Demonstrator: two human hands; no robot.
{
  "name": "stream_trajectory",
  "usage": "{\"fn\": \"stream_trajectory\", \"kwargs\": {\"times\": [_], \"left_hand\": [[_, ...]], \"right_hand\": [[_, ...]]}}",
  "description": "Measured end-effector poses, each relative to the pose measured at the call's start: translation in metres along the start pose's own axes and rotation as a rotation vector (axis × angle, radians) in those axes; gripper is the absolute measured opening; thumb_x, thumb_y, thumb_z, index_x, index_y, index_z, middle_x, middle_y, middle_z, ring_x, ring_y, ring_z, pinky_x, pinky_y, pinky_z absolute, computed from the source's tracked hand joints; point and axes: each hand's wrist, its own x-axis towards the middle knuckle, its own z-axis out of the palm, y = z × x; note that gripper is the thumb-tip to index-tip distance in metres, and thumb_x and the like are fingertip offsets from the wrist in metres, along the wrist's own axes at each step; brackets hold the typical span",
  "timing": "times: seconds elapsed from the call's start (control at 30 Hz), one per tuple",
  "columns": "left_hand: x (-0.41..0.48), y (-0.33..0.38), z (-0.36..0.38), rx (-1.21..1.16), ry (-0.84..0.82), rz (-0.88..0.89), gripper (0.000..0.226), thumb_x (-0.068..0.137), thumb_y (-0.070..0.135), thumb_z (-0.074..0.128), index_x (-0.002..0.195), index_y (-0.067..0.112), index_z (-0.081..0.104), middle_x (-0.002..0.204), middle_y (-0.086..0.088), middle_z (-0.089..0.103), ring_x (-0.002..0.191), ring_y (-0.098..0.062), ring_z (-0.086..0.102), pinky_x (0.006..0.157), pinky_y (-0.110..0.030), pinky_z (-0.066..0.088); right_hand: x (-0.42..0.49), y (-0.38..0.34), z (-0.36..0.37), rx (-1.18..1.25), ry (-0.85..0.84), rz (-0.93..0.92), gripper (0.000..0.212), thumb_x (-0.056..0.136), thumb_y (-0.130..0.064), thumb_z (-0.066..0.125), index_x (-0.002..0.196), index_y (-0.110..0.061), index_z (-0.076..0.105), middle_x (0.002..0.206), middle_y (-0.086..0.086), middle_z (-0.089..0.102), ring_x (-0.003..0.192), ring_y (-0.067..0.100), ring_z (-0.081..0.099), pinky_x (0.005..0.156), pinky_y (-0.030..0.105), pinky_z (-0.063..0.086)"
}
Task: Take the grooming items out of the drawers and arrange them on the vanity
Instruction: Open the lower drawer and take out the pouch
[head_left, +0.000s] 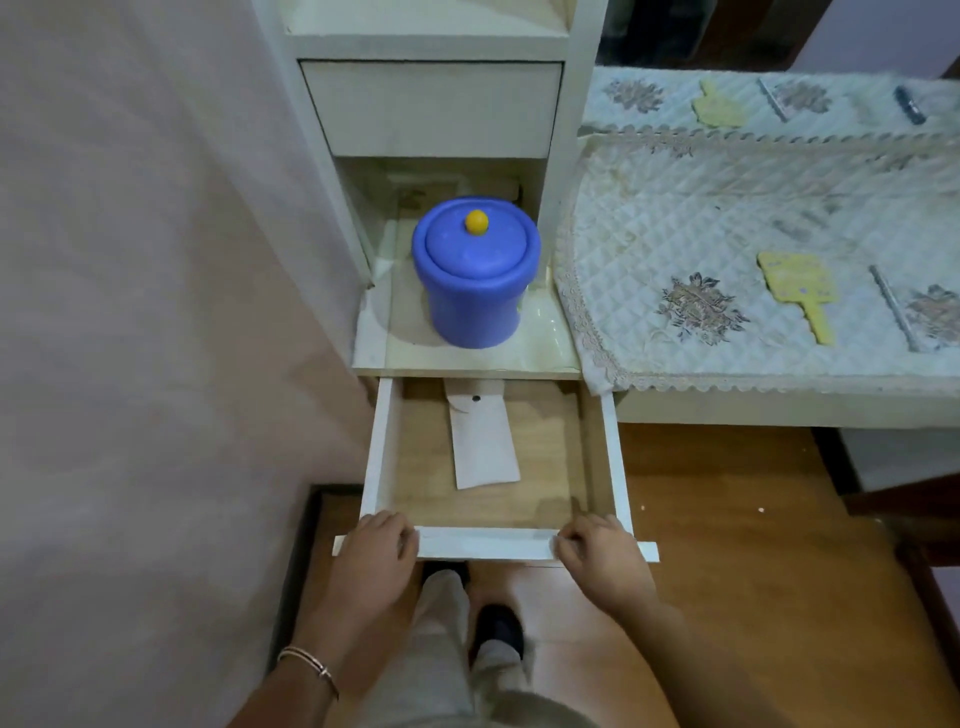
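A white drawer (491, 541) with a wooden floor stands pulled out below the vanity shelf. Only a white envelope-like paper (483, 441) lies inside it. My left hand (376, 545) grips the left end of the drawer's front panel, and my right hand (597, 548) grips the right end. On the quilted vanity cover (675, 228) to the right lie a yellow hand mirror (800, 291) and a thin grey comb-like stick (893, 306). The mirror behind the vanity repeats both of them.
A blue lidded jar (475, 273) with a yellow knob stands on the glossy shelf above the drawer. A shut white drawer (434, 106) sits higher up. A pink wall runs along the left. My legs and feet are on the wooden floor (727, 545) below.
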Motion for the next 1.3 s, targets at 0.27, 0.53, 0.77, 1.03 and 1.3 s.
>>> {"fn": "stream_trajectory", "kwargs": {"times": [0.27, 0.53, 0.77, 1.03, 1.3], "left_hand": [[-0.023, -0.001, 0.003, -0.028, 0.008, -0.033, 0.021, 0.093, 0.026, 0.042, 0.075, 0.018, 0.05, 0.079, 0.004, 0.051, 0.089, -0.021, 0.053, 0.076, -0.034, 0.044], [-0.007, -0.006, -0.01, -0.011, -0.081, -0.029, 0.015, 0.091, 0.027, 0.042, 0.08, 0.023, 0.051, 0.078, 0.005, 0.065, 0.074, -0.015, 0.059, 0.066, -0.032, 0.048], [0.04, -0.008, -0.031, -0.117, -0.022, -0.006, 0.019, 0.094, 0.025, 0.042, 0.08, 0.016, 0.052, 0.07, 0.002, 0.056, 0.063, -0.013, 0.052, 0.062, -0.035, 0.047], [0.085, -0.033, -0.029, -0.158, -0.035, -0.175, 0.063, 0.084, 0.037, 0.05, 0.139, 0.019, 0.027, 0.136, -0.007, 0.045, 0.117, -0.024, 0.049, 0.099, -0.041, 0.045], [0.088, -0.028, -0.025, -0.331, -0.144, -0.294, 0.056, 0.089, 0.018, 0.052, 0.139, 0.008, 0.028, 0.139, -0.01, 0.04, 0.122, -0.023, 0.043, 0.097, -0.024, 0.033]], "right_hand": [[-0.021, 0.0, 0.007, 0.038, -0.045, 0.006, 0.021, 0.088, -0.031, 0.049, 0.074, -0.023, 0.062, 0.082, -0.008, 0.062, 0.089, 0.018, 0.05, 0.075, 0.029, 0.037], [-0.004, -0.01, 0.004, -0.075, -0.089, 0.107, 0.038, 0.089, -0.033, 0.046, 0.054, -0.021, 0.039, 0.059, -0.004, 0.047, 0.068, 0.015, 0.045, 0.063, 0.029, 0.037], [0.05, -0.038, 0.014, 0.134, -0.216, 0.272, 0.017, 0.089, -0.031, 0.05, 0.087, -0.019, 0.062, 0.083, -0.002, 0.062, 0.079, 0.016, 0.062, 0.077, 0.032, 0.055], [0.122, -0.076, 0.04, 0.21, -0.147, 0.426, 0.056, 0.081, -0.027, 0.064, 0.129, -0.011, 0.039, 0.128, 0.013, 0.049, 0.117, 0.03, 0.047, 0.098, 0.039, 0.043], [0.147, -0.085, 0.059, 0.228, -0.086, 0.645, 0.072, 0.069, -0.037, 0.075, 0.124, -0.008, 0.04, 0.124, 0.013, 0.05, 0.115, 0.032, 0.046, 0.094, 0.045, 0.044]]}}
